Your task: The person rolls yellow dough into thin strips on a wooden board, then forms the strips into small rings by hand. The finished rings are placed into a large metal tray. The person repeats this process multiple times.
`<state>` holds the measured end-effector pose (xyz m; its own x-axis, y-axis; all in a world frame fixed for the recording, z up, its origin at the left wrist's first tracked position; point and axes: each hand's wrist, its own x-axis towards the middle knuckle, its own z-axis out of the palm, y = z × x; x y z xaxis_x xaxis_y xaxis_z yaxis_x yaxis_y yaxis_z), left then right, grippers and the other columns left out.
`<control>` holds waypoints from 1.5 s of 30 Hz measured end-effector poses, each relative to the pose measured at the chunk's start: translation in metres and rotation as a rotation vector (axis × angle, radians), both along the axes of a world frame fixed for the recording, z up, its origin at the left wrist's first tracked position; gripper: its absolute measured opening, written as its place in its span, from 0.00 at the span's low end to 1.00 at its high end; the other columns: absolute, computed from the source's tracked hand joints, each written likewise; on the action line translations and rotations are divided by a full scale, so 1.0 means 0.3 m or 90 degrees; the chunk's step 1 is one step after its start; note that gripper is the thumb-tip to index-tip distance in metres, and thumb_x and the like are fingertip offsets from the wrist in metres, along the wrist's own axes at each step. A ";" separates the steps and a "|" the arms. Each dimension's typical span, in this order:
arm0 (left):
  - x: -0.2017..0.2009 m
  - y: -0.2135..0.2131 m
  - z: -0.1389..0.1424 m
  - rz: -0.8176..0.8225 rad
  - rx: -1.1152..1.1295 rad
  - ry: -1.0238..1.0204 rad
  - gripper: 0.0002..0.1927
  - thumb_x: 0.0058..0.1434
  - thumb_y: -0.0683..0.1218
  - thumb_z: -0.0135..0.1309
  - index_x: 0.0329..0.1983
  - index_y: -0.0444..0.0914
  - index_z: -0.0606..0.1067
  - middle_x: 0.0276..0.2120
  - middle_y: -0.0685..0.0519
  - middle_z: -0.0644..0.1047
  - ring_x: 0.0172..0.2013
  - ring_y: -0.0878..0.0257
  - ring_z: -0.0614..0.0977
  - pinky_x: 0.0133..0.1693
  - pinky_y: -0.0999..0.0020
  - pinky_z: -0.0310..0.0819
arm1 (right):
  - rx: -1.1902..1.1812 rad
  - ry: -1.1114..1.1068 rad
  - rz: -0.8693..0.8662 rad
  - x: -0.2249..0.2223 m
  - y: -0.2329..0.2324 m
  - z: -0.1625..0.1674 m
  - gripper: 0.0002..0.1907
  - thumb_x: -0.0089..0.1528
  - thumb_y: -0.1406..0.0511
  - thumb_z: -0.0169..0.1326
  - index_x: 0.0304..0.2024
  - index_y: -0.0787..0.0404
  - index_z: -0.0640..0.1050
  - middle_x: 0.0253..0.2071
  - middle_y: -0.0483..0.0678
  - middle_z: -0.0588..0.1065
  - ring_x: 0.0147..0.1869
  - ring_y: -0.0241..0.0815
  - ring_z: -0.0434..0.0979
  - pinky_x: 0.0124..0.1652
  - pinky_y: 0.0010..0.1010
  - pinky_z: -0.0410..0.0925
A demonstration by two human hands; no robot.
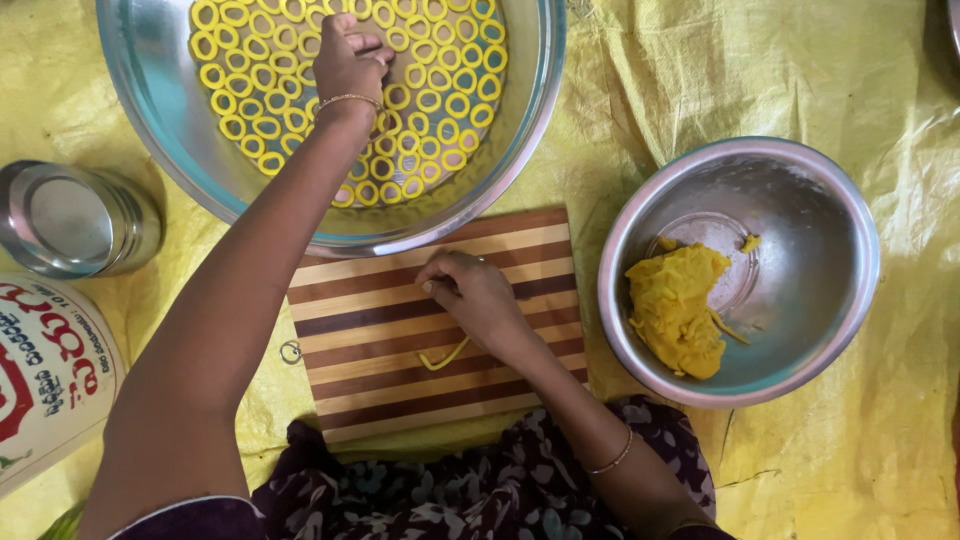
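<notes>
My left hand (347,58) reaches into a large steel basin (150,90) at the top, fingers pinched together over several yellow dough rings (440,100) laid in rows; whether it holds a ring I cannot tell. My right hand (472,293) rests curled on a striped wooden cutting board (360,330), fingers down on the board. A thin curved strand of yellow dough (443,357) lies on the board just below that hand. A lump of yellow dough (680,308) sits in a smaller steel bowl (830,260) to the right.
A lidded steel canister (75,222) stands at the left. Below it lies a white printed sack (45,380). A yellow plastic sheet (700,80) covers the floor. Dark floral cloth (480,490) is at the bottom centre.
</notes>
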<state>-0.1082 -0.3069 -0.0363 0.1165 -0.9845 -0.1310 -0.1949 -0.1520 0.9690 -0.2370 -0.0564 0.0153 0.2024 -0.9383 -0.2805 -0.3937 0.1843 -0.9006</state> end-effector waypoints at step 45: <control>0.437 1.127 0.570 -0.718 0.278 -0.646 0.27 0.63 0.57 0.56 0.59 0.37 0.73 0.52 0.45 0.80 0.54 0.50 0.80 0.56 0.57 0.73 | -0.256 0.498 0.277 0.026 0.242 -0.008 0.05 0.57 0.73 0.57 0.31 0.58 0.81 0.44 0.52 0.75 0.53 0.53 0.74 0.47 0.43 0.71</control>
